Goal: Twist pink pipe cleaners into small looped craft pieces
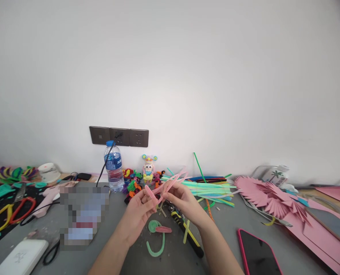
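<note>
Several pink pipe cleaners (151, 195) are bent into loops, their long ends sticking up to the right. My left hand (140, 215) pinches the looped part between thumb and fingers. Close beside it, my right hand (183, 200) grips the same pink strands with thumb and forefinger. Below the hands, a green pipe cleaner (155, 252) lies coiled at one end and hooked at the other, with a short flat pink piece (163, 229) across it. Pliers (188, 235) with black and yellow handles lie under my right wrist, their jaws partly hidden.
Behind the hands are a bundle of pale green pipe cleaners (212, 188), a small figurine (148, 170) and a water bottle (114, 168). Scissors (11, 215) and a pink glue gun (48, 198) lie left. A phone (258, 254) and folded pink paper (267, 194) lie right.
</note>
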Available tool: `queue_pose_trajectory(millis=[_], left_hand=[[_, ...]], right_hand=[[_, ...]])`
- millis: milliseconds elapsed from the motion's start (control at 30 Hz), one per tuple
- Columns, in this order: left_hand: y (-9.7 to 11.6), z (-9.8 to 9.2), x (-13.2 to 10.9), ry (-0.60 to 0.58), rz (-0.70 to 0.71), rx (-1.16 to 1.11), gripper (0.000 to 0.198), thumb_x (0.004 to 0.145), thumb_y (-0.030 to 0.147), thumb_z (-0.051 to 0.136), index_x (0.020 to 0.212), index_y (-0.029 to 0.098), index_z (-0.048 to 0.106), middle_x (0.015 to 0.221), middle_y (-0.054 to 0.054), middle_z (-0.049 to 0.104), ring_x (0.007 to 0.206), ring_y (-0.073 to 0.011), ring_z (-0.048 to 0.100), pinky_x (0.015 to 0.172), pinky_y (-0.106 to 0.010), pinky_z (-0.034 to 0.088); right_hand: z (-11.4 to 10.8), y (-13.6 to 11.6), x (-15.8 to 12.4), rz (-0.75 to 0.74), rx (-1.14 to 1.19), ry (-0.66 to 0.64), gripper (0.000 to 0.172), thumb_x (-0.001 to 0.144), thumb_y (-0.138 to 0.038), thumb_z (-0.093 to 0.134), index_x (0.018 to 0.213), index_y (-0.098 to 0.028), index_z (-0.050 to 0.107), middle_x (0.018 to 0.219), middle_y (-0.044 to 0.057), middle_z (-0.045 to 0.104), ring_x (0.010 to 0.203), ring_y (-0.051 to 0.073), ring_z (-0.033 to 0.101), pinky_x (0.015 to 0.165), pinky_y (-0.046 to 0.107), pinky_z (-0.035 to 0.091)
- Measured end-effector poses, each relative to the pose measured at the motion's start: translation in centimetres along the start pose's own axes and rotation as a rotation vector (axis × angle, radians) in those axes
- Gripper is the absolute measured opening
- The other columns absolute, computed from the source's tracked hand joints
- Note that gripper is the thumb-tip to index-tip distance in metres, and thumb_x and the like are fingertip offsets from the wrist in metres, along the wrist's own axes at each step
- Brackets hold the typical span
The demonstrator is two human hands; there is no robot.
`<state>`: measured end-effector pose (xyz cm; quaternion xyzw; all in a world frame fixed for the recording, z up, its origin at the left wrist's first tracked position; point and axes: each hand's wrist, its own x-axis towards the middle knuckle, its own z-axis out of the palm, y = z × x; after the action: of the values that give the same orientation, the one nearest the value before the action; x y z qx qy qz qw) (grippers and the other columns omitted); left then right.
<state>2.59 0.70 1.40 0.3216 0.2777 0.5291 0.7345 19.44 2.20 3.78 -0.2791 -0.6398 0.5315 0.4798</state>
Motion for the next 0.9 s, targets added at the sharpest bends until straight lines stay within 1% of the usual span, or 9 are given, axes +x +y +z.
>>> queue_pose_trajectory(millis=[133, 200, 267, 333, 467, 533, 633, 800, 900], left_hand=[[0.1, 0.2, -0.2, -0.07, -0.031, 0.081, 0.022, 0.064, 0.021, 0.084, 0.072, 0.014, 0.065, 0.061, 0.005, 0.052, 0.053, -0.0052, 0.042, 0.053, -0.017, 0.042], [0.2, 0.4, -0.3, -0.119, -0.061, 0.123, 0.025, 0.064, 0.022, 0.084, 0.081, 0.014, 0.069, 0.063, 0.004, 0.052, 0.053, -0.005, 0.04, 0.051, -0.017, 0.04], [0.4, 0.6, -0.5, -0.156, -0.088, 0.144, 0.036, 0.063, 0.021, 0.084, 0.096, 0.016, 0.07, 0.065, 0.004, 0.053, 0.054, -0.0051, 0.04, 0.05, -0.017, 0.038], [0.5, 0.6, -0.6, -0.186, -0.106, 0.153, 0.042, 0.063, 0.02, 0.084, 0.102, 0.018, 0.069, 0.066, 0.004, 0.053, 0.054, -0.0051, 0.04, 0.049, -0.016, 0.037], [0.4, 0.3, -0.7, -0.232, -0.166, 0.191, 0.027, 0.06, 0.019, 0.085, 0.083, 0.015, 0.07, 0.063, 0.004, 0.054, 0.053, -0.0049, 0.043, 0.049, -0.017, 0.038], [0.2, 0.2, -0.8, -0.22, -0.206, 0.207, 0.025, 0.059, 0.02, 0.086, 0.076, 0.015, 0.068, 0.061, 0.003, 0.055, 0.051, -0.0051, 0.045, 0.051, -0.019, 0.04], [0.0, 0.2, -0.8, -0.186, -0.219, 0.224, 0.026, 0.059, 0.02, 0.086, 0.075, 0.015, 0.068, 0.063, 0.003, 0.056, 0.05, -0.0056, 0.046, 0.052, -0.02, 0.042], [-0.1, 0.6, -0.5, -0.105, -0.133, 0.269, 0.023, 0.062, 0.025, 0.084, 0.075, 0.014, 0.068, 0.069, 0.001, 0.058, 0.059, -0.0077, 0.05, 0.057, -0.019, 0.043], [-0.3, 0.6, -0.2, -0.05, -0.062, 0.393, 0.024, 0.067, 0.033, 0.08, 0.078, 0.015, 0.07, 0.073, -0.003, 0.065, 0.063, -0.0119, 0.056, 0.061, -0.023, 0.046]], right_hand=[[-0.2, 0.0, 0.0, -0.036, 0.037, -0.048, 0.015, 0.083, -0.032, 0.068, 0.078, -0.019, 0.064, 0.081, 0.003, 0.061, 0.081, 0.019, 0.059, 0.075, 0.031, 0.047], [-0.2, 0.0, 0.0, -0.05, 0.051, -0.077, 0.012, 0.082, -0.029, 0.069, 0.079, -0.018, 0.065, 0.085, 0.004, 0.063, 0.084, 0.019, 0.06, 0.077, 0.032, 0.048], [-0.1, -0.1, -0.1, -0.052, 0.06, -0.115, 0.011, 0.083, -0.029, 0.069, 0.079, -0.018, 0.067, 0.089, 0.005, 0.064, 0.087, 0.02, 0.061, 0.078, 0.033, 0.048], [0.0, -0.2, -0.1, -0.04, 0.075, -0.148, 0.012, 0.083, -0.029, 0.068, 0.08, -0.017, 0.068, 0.092, 0.006, 0.066, 0.087, 0.02, 0.062, 0.079, 0.034, 0.049], [0.3, -0.4, -0.2, -0.001, 0.131, -0.159, 0.014, 0.08, -0.031, 0.071, 0.081, -0.018, 0.068, 0.089, 0.004, 0.066, 0.083, 0.019, 0.063, 0.078, 0.033, 0.051], [0.4, -0.3, -0.2, 0.031, 0.146, -0.154, 0.015, 0.079, -0.032, 0.072, 0.08, -0.018, 0.068, 0.084, 0.003, 0.065, 0.077, 0.017, 0.063, 0.074, 0.032, 0.051], [0.4, 0.0, -0.2, 0.066, 0.158, -0.134, 0.016, 0.078, -0.032, 0.072, 0.076, -0.018, 0.065, 0.076, 0.002, 0.063, 0.071, 0.017, 0.063, 0.07, 0.032, 0.051], [0.1, 0.4, 0.2, 0.061, 0.145, -0.031, 0.018, 0.076, -0.029, 0.075, 0.077, -0.018, 0.061, 0.075, 0.0, 0.063, 0.066, 0.014, 0.059, 0.063, 0.027, 0.047], [0.0, 0.7, 0.4, 0.062, 0.114, 0.045, 0.019, 0.076, -0.031, 0.074, 0.077, -0.018, 0.06, 0.073, -0.001, 0.061, 0.063, 0.012, 0.057, 0.06, 0.025, 0.045]])
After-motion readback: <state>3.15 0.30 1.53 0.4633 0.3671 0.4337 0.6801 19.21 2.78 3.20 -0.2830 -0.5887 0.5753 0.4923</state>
